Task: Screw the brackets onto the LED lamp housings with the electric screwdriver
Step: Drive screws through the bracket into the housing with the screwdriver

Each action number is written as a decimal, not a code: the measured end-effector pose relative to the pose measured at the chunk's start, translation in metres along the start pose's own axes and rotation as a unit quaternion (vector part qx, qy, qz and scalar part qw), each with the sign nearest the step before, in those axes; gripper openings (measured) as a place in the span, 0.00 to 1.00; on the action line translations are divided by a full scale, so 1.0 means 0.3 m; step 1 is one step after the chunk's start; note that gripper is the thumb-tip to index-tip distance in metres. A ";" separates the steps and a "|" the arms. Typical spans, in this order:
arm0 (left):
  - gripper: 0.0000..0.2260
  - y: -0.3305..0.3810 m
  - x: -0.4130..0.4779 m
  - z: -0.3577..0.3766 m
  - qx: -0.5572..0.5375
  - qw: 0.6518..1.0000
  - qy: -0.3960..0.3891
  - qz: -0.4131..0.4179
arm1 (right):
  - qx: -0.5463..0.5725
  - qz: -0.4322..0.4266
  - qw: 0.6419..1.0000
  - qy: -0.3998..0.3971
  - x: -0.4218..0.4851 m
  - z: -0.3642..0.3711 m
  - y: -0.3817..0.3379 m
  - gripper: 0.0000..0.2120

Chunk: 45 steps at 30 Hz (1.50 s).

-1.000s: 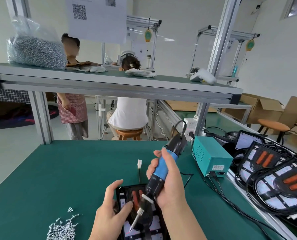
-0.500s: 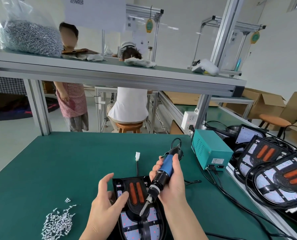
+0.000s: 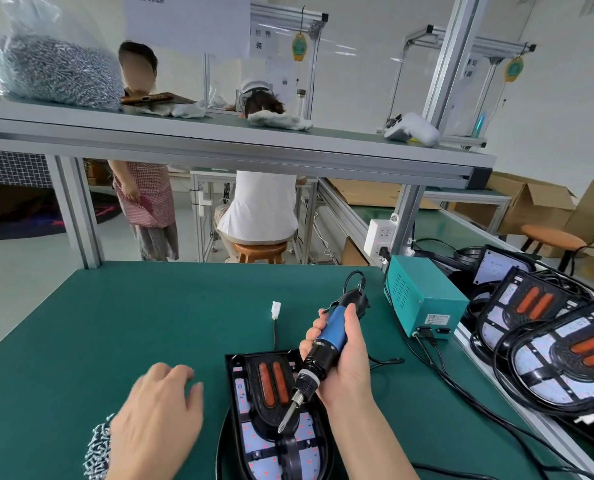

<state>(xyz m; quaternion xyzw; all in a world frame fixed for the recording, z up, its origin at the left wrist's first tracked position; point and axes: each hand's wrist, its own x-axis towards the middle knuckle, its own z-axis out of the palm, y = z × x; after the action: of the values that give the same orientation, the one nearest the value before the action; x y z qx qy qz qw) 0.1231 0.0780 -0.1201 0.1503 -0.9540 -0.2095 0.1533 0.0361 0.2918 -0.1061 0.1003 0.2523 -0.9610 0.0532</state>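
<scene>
A black LED lamp housing lies on the green table in front of me, with two orange strips and a black bracket across its lower part. My right hand grips the blue and black electric screwdriver, tilted, its bit tip hovering just above the housing's middle. My left hand is off the housing, fingers spread, palm down over a pile of small silver screws at the lower left; it hides most of the pile.
A teal power box stands right of the housing, cables trailing across the mat. Several more lamp housings are stacked at the right edge. A white connector lies beyond the housing. A shelf overhead carries a bag of screws. Two people are beyond the bench.
My left hand has left the housing's left edge and moved left over the screw pile. The screwdriver stays in my right hand, its bit still above the housing.
</scene>
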 end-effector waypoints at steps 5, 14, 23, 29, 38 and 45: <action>0.16 -0.087 0.035 -0.074 0.127 0.989 -0.076 0.014 | 0.007 -0.001 1.000 -0.005 -0.008 0.013 -0.003 0.21; 0.02 -0.122 0.026 -0.096 0.141 0.983 -0.100 0.057 | 0.002 -0.006 1.000 -0.010 -0.021 0.023 -0.002 0.20; 0.09 -0.121 0.034 -0.099 0.161 0.981 -0.096 0.044 | -0.001 -0.010 1.000 -0.009 -0.020 0.025 0.000 0.20; 0.09 -0.100 0.027 -0.109 0.158 0.982 -0.093 0.052 | 0.000 -0.010 1.000 -0.013 -0.021 0.023 0.000 0.20; 0.11 0.009 -0.021 -0.125 -0.135 0.987 -0.040 0.077 | 0.005 -0.015 1.000 -0.013 -0.017 0.025 0.001 0.20; 0.14 0.122 -0.082 -0.109 -0.357 0.913 -0.195 0.027 | 0.044 -0.029 0.998 -0.019 -0.009 0.017 -0.002 0.19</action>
<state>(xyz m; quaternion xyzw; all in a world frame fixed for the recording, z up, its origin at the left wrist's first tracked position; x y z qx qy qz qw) 0.1490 0.1068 -0.0811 0.0156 -0.8300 -0.5574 0.0129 0.0378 0.2898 -0.1008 0.0768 0.2119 -0.9739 0.0253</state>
